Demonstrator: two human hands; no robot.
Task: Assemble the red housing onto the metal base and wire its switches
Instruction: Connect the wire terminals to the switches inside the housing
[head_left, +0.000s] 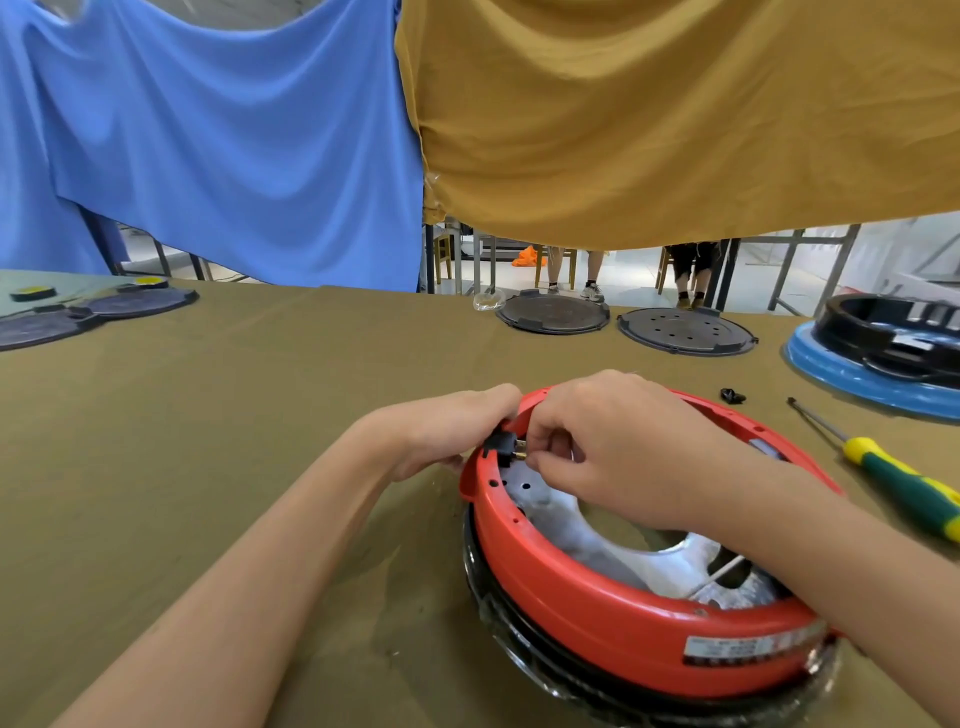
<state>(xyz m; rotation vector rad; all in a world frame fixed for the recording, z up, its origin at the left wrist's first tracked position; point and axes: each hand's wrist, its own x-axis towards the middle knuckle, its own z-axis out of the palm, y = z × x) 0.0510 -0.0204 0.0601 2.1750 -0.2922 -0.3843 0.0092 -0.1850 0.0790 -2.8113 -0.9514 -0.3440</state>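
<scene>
At housing rim, left hand steadies red housing; right hand pinches switch terminal, just inboard.

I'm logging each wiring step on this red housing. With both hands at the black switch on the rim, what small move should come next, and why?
Probably push the connector onto the brass terminal. The left hand steadies the black switch at the rim of the red housing, and the right hand pinches something at the switch's brass terminals, apparently not yet seated; the wire itself is hidden.
</scene>
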